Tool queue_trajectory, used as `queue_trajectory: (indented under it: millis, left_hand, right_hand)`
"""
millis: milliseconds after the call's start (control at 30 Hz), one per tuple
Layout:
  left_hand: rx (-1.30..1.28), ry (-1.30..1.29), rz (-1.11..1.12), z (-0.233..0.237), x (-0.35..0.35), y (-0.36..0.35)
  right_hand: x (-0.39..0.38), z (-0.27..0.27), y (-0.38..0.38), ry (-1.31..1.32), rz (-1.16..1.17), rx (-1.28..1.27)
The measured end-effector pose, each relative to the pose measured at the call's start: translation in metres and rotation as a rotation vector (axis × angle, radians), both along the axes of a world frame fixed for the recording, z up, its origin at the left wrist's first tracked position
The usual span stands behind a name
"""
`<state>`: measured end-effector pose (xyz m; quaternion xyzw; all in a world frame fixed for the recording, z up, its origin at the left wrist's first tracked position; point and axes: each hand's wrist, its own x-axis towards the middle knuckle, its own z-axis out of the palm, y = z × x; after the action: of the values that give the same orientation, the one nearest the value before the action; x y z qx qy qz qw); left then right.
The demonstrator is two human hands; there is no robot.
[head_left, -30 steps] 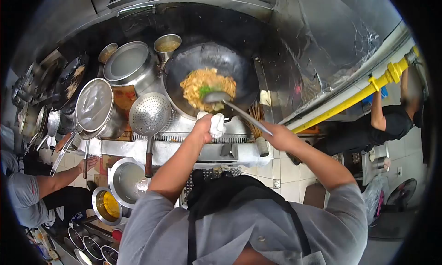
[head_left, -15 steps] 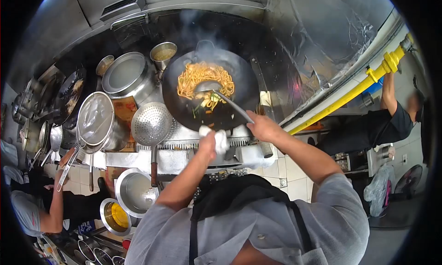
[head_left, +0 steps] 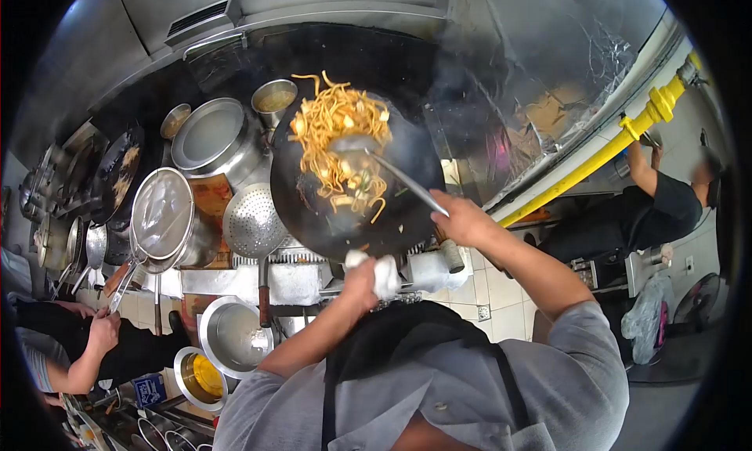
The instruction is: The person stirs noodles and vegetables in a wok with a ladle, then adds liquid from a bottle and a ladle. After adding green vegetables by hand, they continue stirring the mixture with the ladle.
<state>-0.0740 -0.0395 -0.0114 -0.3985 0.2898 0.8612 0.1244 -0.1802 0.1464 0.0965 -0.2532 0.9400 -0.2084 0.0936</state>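
My left hand (head_left: 363,285) is closed around a folded white cloth (head_left: 385,279) at the near rim of a large black wok (head_left: 415,153). Whether there is a wok handle under the cloth is hidden. In my right hand (head_left: 464,221) is the handle of a metal ladle (head_left: 411,185), its bowl among the noodles. Brown fried noodles (head_left: 337,126) with pale pieces are spread up through the air above the wok, some strands reaching past its far left rim. Haze hangs over the wok.
Left of the wok are a perforated skimmer (head_left: 256,220), a mesh strainer (head_left: 163,212), a lidded pot (head_left: 207,136) and a small metal pot (head_left: 275,99). A yellow pipe (head_left: 580,177) runs along the right. One person (head_left: 94,333) works at left, another (head_left: 642,208) at right.
The noodles have risen from the wok's bottom into a loose, airborne spread. The wok's near rim, my left hand and the cloth have come closer to my body. My right hand has shifted slightly right.
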Motion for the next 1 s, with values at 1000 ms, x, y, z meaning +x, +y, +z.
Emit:
queue_trajectory:
  millis: [1000]
  left_hand:
    - [0.279,0.444,-0.296,-0.08,-0.085,-0.047]
  right_hand:
    - [-0.001,-0.026,0.012,-0.131,0.053,0.131]
